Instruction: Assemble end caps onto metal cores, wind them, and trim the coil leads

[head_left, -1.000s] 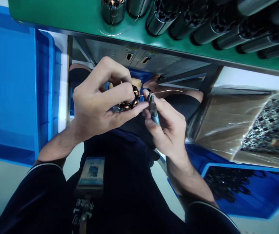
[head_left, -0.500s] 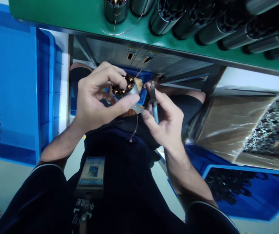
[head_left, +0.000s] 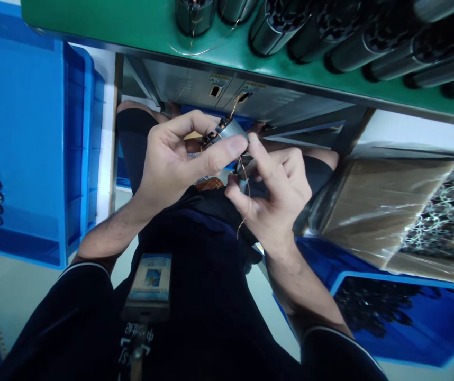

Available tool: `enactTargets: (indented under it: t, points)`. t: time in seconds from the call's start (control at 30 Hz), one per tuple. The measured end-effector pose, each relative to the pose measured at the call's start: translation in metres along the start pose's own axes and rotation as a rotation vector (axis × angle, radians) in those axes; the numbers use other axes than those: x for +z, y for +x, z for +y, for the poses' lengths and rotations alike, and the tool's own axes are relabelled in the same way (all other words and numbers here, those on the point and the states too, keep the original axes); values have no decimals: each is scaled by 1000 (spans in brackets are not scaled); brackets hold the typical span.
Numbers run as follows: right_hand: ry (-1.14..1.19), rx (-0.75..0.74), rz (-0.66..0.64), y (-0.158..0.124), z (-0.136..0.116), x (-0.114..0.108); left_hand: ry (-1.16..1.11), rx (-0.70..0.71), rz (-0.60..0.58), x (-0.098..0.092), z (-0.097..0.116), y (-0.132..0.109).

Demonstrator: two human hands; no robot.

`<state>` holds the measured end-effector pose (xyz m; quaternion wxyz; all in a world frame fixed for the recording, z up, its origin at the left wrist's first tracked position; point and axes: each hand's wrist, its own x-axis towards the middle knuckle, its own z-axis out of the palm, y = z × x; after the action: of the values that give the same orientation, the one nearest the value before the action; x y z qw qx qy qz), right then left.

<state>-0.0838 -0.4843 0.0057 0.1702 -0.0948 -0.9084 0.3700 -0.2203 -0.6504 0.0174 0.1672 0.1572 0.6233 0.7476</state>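
My left hand (head_left: 175, 159) is closed around a small metal stator (head_left: 227, 132) wound with copper coils, held over my lap below the bench edge. A loose copper wire (head_left: 245, 201) hangs down from it past my right palm. My right hand (head_left: 274, 196) sits just right of the stator, fingers closed on small blue-handled pliers (head_left: 244, 182), whose tip is mostly hidden behind my fingers and close to the stator.
A green bench top (head_left: 139, 26) above carries a row of dark metal cylinders (head_left: 330, 32). A blue bin (head_left: 32, 148) of wound parts stands left. A plastic-lined carton (head_left: 389, 206) of metal rings and another blue bin (head_left: 401, 312) lie right. A badge (head_left: 150, 278) hangs on my dark clothing.
My left hand has raised and turned the stator so its metal side faces me. The right hand moved in closer with the pliers, and the wire end now dangles downward.
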Motion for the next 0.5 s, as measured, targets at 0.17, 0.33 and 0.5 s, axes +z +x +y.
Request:
enactTargets:
  t: [0.17, 0.33, 0.5]
  points:
    - [119, -2, -25, 3, 13, 7, -53, -189, 32, 2, 2, -2]
    - [331, 98, -239, 12, 33, 18, -79, -423, 114, -22, -9, 3]
    - [283, 174, -280, 5, 73, 32, 226, -251, 361, -147, 9, 20]
